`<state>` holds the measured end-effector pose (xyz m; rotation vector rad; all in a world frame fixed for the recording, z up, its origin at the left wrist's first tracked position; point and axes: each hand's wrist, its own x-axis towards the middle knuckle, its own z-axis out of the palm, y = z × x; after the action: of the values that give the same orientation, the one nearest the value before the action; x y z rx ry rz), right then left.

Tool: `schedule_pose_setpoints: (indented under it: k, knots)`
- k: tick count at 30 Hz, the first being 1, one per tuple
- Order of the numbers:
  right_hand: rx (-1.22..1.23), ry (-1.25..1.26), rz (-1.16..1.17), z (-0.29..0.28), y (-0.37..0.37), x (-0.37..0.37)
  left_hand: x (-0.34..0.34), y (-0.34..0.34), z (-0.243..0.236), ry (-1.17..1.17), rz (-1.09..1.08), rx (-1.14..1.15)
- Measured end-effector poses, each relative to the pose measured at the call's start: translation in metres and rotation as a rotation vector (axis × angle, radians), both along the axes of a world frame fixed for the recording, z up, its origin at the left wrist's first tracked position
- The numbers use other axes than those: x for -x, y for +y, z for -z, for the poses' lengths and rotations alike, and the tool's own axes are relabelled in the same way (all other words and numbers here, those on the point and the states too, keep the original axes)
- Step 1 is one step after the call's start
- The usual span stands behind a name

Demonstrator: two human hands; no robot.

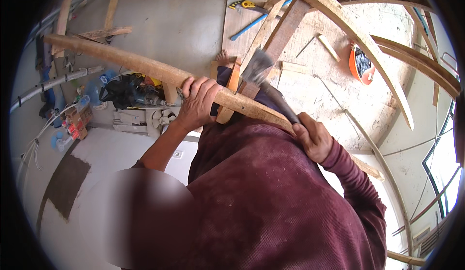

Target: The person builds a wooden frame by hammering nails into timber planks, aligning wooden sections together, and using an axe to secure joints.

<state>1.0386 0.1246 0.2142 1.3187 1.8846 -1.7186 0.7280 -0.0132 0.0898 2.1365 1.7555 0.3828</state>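
Observation:
A long, slightly curved wooden beam (131, 67) crosses in front of me from the far left to the lower right. My left hand (199, 100) is closed over its middle, fingers wrapped across the top. In my right hand (315, 137) is the dark handle of a hatchet (256, 67), its flared grey head pointing up and left. That head is somewhat blurred and appears above the beam, near an upright wooden piece (234, 76); whether it touches either cannot be told. A small metal bit shows on the beam beside my left fingers.
Curved wooden ribs (348, 23) arch across the upper right. On the floor lie a handsaw (248, 4) with a yellow handle, a blue bar (249, 26), and a wood offcut (329, 47). An orange container (361, 66) stands right; black bags (121, 93) and bottles crowd the left.

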Motion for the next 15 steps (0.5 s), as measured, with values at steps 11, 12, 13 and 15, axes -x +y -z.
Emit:
schedule_pose_setpoints:
  k: [11,12,13,15]
  knots:
    - [0.068,-0.092,-0.145,0.0,0.0,0.004,-0.002,0.003,-0.006,-0.028,-0.028,-0.014]
    - [0.059,0.026,-0.059,-0.002,-0.002,0.003,-0.002,0.003,-0.006,-0.046,-0.017,-0.054]
    - [0.038,-0.015,-0.002,-0.005,-0.001,0.001,-0.002,0.004,-0.005,-0.027,-0.031,-0.034]
    - [-0.067,0.172,0.36,-0.014,0.006,-0.004,-0.002,0.004,-0.006,-0.038,-0.015,-0.065]
